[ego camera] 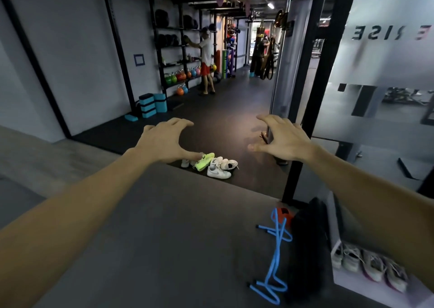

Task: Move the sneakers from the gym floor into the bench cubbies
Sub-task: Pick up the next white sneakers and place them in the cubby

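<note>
- Left hand (pixel 164 141): stretched forward in the air, fingers spread and lightly arched, holding nothing.
- Right hand (pixel 285 140): likewise outstretched, fingers apart, thumb pointing inward, holding nothing.
- Sneakers (pixel 212 165): small cluster on the dark gym floor (pixel 211 110), right at the edge where it meets the grey floor (pixel 152 225); one neon yellow-green shoe (pixel 204 161) among white ones, the nearest white shoe bearing a grey side mark too blurred to read.
- Bench cubby (pixel 366 264): low white compartment at lower right, several pale sneakers inside, toes outward, side by side.
- Open room: wide stretch of grey floor between the viewer and the cluster.
- Blue hurdles (pixel 273 256): thin tubular frames lying on the grey floor near the cubby, beside a black bag (pixel 305 244).
- Black post (pixel 305 96): upright, right of the cluster, framing a frosted glass panel (pixel 385 56) with mirrored lettering, partly legible as "RISE".
- Rack (pixel 178 49): black shelving on the far wall, coloured kettlebells; a person stands at it.
</note>
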Available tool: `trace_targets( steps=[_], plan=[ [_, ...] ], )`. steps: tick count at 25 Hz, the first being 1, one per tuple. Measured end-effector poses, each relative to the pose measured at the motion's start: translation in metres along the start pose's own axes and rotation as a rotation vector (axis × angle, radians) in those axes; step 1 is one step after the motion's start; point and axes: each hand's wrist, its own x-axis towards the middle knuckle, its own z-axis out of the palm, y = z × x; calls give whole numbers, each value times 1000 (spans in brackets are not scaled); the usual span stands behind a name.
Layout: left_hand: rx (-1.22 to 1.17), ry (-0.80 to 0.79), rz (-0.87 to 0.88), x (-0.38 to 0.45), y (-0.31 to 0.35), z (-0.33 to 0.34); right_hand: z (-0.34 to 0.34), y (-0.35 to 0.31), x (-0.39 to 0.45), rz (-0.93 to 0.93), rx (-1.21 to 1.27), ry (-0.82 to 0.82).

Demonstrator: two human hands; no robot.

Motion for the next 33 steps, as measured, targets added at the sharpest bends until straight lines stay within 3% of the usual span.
trace_targets(
  steps=[14, 33],
  plan=[
    [-38, 13, 190, 310, -195, 73, 118, -12, 307, 142, -39, 3],
    [-78, -10, 331, 788, -314, 226, 277, 142, 739, 267, -90, -21]
  ],
)
